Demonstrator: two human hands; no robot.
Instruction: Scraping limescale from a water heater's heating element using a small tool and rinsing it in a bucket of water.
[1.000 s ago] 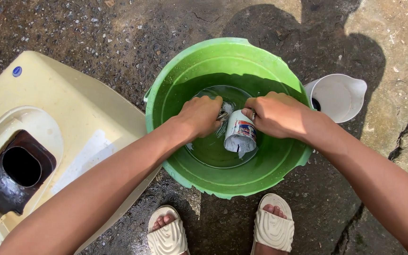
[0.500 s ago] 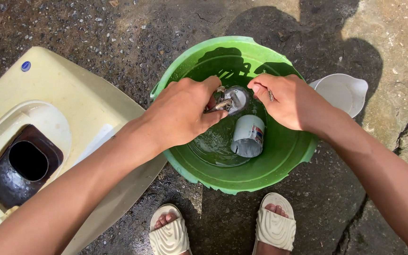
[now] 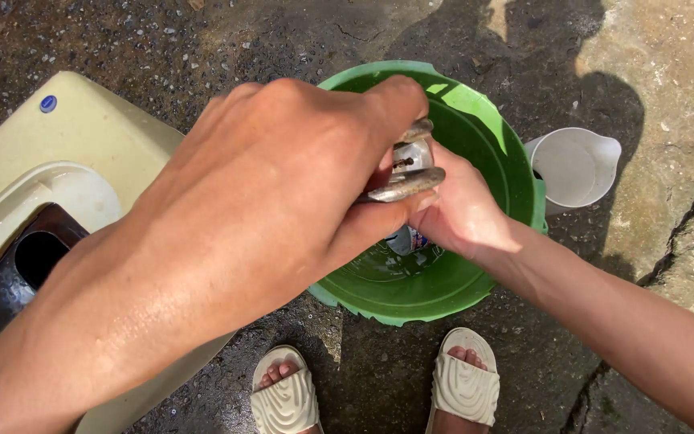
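Note:
My left hand [image 3: 283, 185] is raised close to the camera and grips a small grey metal part [image 3: 408, 170] with curved prongs. My right hand [image 3: 463, 213] reaches in from below and holds the same part from the other side; its fingertips are hidden behind my left hand. Both hands are above a green plastic basin [image 3: 516, 169] with a little water in it. A white can with a coloured label [image 3: 408, 239] lies in the basin, mostly hidden by my hands.
A white plastic jug [image 3: 576, 165] stands on the ground right of the basin. A cream plastic housing with a dark oval opening [image 3: 38, 257] lies on the left. My feet in pale sandals [image 3: 463, 386] stand on wet concrete below the basin.
My right hand let go of the can, which stays in the basin. Both hands lifted the metal part out of the water and up towards the camera.

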